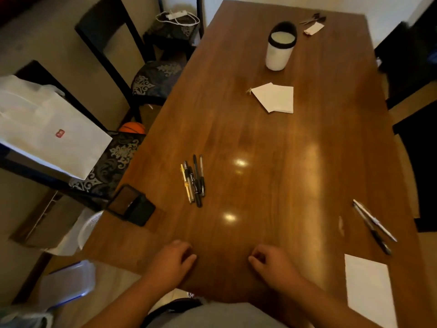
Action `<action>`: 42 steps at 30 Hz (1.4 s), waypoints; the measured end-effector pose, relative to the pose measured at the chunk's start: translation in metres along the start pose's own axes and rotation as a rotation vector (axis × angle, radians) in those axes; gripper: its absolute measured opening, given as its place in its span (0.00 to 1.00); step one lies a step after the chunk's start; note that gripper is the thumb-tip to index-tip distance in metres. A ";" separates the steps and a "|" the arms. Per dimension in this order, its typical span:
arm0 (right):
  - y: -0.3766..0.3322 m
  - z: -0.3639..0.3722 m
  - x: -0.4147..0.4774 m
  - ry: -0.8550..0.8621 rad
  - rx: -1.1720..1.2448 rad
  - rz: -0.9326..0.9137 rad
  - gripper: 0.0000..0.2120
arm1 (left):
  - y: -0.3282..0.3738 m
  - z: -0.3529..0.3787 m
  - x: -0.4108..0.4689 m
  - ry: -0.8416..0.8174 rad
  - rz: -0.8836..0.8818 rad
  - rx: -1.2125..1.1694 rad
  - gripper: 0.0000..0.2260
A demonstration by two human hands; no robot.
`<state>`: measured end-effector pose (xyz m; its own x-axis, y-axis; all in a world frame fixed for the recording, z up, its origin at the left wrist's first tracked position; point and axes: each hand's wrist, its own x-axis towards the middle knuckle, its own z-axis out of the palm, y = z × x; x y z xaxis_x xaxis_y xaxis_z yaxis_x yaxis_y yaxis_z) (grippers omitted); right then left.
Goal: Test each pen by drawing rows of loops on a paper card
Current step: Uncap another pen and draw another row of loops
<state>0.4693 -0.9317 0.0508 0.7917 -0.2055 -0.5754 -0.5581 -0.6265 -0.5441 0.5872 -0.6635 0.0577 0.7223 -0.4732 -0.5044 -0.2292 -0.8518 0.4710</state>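
the long wooden tabletop (272, 143) carries everything. a white paper card (369, 292) lies at its near right corner, off to the right of the right hand (272, 263). that hand and the left hand (172, 263) rest at the near edge, each grip loose, holding nothing. the bundle of pens (192, 181) lies ahead of the left hand, long axes running away from the person; the left looks nearer to it. two more pens (373, 226) lie slantwise beyond the card.
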 end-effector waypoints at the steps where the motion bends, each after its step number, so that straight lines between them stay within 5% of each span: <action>1: -0.014 0.003 0.007 0.010 -0.008 0.005 0.07 | -0.007 -0.008 0.008 0.024 0.050 0.071 0.10; 5: -0.069 0.007 0.040 0.083 0.008 0.028 0.07 | -0.022 -0.034 0.034 0.069 0.211 0.257 0.21; 13: -0.154 -0.002 0.116 0.207 0.038 0.073 0.06 | -0.031 -0.051 0.064 -0.050 0.207 0.418 0.38; 29: -0.191 -0.018 0.194 0.287 -0.096 0.148 0.09 | -0.040 -0.044 0.067 -0.070 0.218 0.440 0.39; 42: -0.169 -0.014 0.174 0.267 -0.161 0.194 0.05 | -0.038 -0.046 0.062 -0.063 0.220 0.421 0.38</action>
<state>0.7047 -0.8724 0.0514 0.7239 -0.5080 -0.4669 -0.6747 -0.6627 -0.3250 0.6710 -0.6502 0.0423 0.5892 -0.6542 -0.4742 -0.6259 -0.7407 0.2442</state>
